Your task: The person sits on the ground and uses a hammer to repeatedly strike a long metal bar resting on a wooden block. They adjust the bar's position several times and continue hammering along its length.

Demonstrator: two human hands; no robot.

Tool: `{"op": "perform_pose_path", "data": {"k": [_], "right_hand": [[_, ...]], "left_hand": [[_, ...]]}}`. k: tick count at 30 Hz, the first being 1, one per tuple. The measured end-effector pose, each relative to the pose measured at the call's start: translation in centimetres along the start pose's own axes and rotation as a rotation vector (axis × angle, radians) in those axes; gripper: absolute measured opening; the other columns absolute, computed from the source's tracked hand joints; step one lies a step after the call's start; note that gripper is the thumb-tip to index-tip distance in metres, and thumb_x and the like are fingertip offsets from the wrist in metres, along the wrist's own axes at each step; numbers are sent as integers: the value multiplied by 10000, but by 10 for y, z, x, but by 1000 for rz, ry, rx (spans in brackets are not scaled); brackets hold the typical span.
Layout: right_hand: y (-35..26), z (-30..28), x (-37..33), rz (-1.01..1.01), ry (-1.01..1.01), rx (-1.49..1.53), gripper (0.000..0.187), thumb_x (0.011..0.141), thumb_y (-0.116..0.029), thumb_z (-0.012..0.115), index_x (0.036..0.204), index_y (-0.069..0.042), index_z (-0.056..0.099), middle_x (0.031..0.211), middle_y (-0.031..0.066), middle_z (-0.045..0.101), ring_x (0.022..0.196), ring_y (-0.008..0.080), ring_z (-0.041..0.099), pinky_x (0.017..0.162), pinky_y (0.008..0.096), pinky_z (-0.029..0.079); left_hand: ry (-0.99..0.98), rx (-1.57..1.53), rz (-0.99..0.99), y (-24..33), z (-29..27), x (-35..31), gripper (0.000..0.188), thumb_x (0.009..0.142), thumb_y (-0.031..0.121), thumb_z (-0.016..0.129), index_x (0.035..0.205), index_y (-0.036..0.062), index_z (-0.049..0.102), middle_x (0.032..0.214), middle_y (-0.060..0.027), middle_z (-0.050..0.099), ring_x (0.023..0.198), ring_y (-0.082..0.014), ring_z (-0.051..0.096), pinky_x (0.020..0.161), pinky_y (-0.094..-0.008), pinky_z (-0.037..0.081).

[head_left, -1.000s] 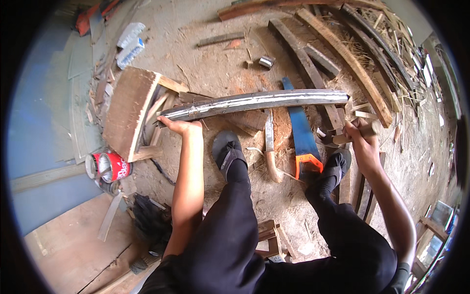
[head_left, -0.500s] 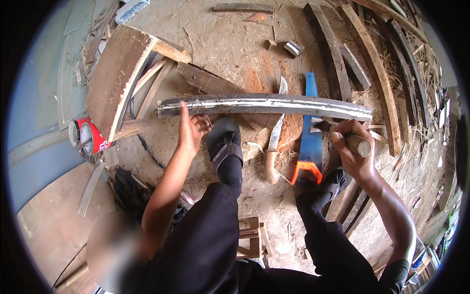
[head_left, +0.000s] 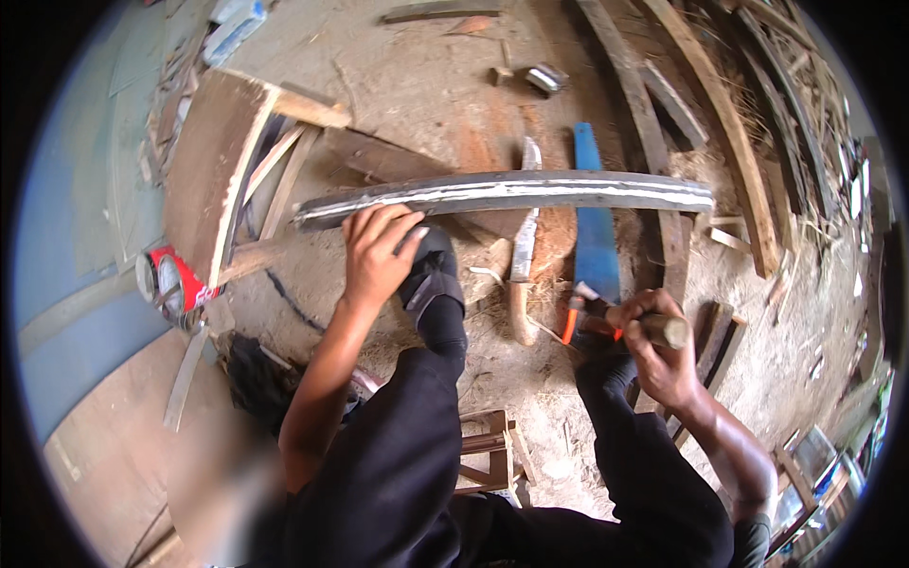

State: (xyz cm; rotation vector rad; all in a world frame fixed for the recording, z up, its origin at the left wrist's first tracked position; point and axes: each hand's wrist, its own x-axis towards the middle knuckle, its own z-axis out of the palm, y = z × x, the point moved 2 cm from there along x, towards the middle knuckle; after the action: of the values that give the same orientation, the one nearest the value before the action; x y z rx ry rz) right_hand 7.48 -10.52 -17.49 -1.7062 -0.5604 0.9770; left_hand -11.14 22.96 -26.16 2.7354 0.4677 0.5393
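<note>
A long dark wooden beam (head_left: 511,192) with white stripes along its top lies crosswise in front of me. My left hand (head_left: 379,251) bends its fingers over the beam's near edge, close to the left end. In my right hand (head_left: 663,364), closed round the wooden handle, is a hammer (head_left: 666,331); its head points away to the left, low over the orange grip of a handsaw (head_left: 597,251). The saw's blue blade passes under the beam. Left of it lies a large knife (head_left: 523,257) with a pale wooden handle, its blade also partly beneath the beam.
A wooden box frame (head_left: 213,170) stands at the left, with a red can (head_left: 180,281) beside it. Long timbers (head_left: 720,133) lie at the right. My shoe (head_left: 431,275) is just below the beam. A small wooden stool-like frame (head_left: 488,454) sits between my legs.
My left hand has gone from spread fingers beside the beam to gripping its near edge. My right hand has drawn the hammer back toward me, away from the beam's right end.
</note>
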Motion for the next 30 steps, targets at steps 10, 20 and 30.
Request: {"op": "perform_pose_path", "data": {"k": [10,20,30], "right_hand": [[46,39,10,123,136,270,183,1035,-153,687,982,-33,559,901,-13,593,843,44,533,710,254,468],[42,14,13,93,352,269,212,1050,-214,676,967,-41,585,794,-44,593,737,25,526,630,236,445],[61,31,8,59,317,196,172,1053,-177,663,969,-43,594,796,-52,575,716,30,516,611,248,443]], "left_hand": [[-42,20,261,-10,8,22,168,829,143,839,970,87,766,950,-4,705,932,-226,653,877,-392,464],[-17,-9,283,-13,13,21,149,853,56,794,999,76,768,982,-27,723,923,-242,664,852,-398,480],[-84,114,195,-15,11,18,540,792,235,877,1267,87,667,1301,-100,645,1265,-283,570,1099,-496,382]]}}
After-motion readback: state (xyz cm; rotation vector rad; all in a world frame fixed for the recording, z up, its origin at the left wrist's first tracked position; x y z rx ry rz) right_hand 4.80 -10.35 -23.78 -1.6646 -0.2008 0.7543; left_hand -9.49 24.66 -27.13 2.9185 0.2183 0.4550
